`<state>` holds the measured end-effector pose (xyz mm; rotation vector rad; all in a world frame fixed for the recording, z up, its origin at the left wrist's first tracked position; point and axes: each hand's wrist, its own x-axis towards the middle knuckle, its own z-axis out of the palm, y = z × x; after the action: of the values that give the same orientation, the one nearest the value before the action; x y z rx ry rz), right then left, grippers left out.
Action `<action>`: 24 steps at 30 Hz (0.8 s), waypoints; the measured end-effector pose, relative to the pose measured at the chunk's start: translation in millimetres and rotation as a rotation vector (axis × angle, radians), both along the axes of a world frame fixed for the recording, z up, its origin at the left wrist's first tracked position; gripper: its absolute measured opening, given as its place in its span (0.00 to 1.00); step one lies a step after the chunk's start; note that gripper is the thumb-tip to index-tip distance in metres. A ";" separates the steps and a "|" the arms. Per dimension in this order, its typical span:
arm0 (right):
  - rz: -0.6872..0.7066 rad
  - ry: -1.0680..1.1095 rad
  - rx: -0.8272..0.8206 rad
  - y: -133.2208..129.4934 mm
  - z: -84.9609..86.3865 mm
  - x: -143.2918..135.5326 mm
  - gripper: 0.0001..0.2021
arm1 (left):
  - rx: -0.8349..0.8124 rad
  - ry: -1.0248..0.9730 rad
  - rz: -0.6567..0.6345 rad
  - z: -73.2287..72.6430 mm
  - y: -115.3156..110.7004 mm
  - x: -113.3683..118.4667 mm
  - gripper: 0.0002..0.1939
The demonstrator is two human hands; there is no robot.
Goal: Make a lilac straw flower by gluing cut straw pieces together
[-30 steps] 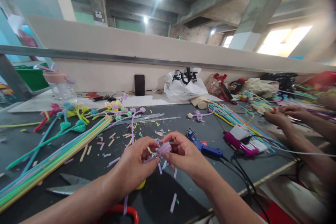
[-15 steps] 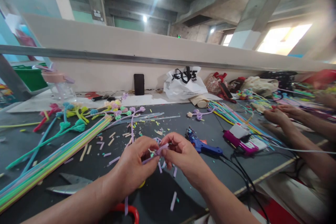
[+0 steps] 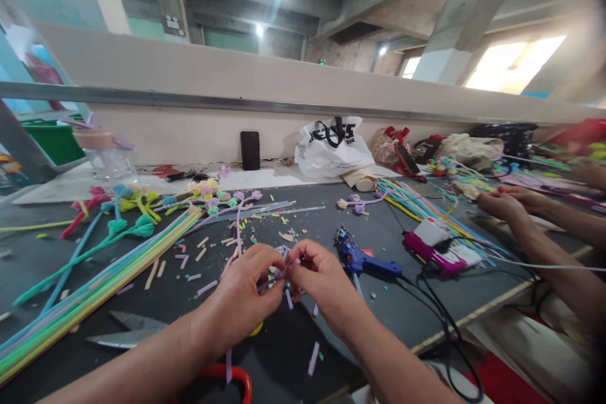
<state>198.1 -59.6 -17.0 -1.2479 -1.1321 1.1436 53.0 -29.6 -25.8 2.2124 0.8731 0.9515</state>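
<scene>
My left hand is closed, its fingers pinching a purple pipe cleaner whose tail hangs below the wrist. Fingertips of my right hand pinch the same purple piece from the other side; most of it is hidden between the hands. Scissors with red handles lie partly under my left forearm, their blades showing to its left. Short cut pipe cleaner bits lie around both hands. To the right of my right hand rests a blue glue gun.
A bundle of long coloured pipe cleaners lies at left, with finished fuzzy flowers behind it. A magenta power strip with black cables sits at right. Behind stand a phone and a white bag. Another person's hands work at far right.
My right fingers have closed in over the purple piece, which stuck out toward the right before and is now mostly covered. My left hand has barely moved.
</scene>
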 end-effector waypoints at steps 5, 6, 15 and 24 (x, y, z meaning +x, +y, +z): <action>-0.001 0.070 -0.018 -1.8 2.4 0.0 0.06 | 0.039 0.048 -0.003 0.7 -1.0 0.1 0.09; -0.002 0.078 -0.018 -2.2 2.6 -0.2 0.06 | 0.049 0.059 -0.002 1.0 -1.0 0.0 0.09; -0.031 0.066 -0.036 -1.0 -0.1 -5.1 0.05 | 0.126 0.083 0.013 -3.5 0.4 -0.9 0.09; -0.072 0.076 -0.045 0.9 -4.7 -11.7 0.06 | 0.191 0.130 0.010 -2.8 3.0 -1.8 0.09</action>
<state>186.4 -58.7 -21.8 -1.2596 -1.0025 1.1579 51.2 -26.6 -28.6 2.4575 0.8842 0.9380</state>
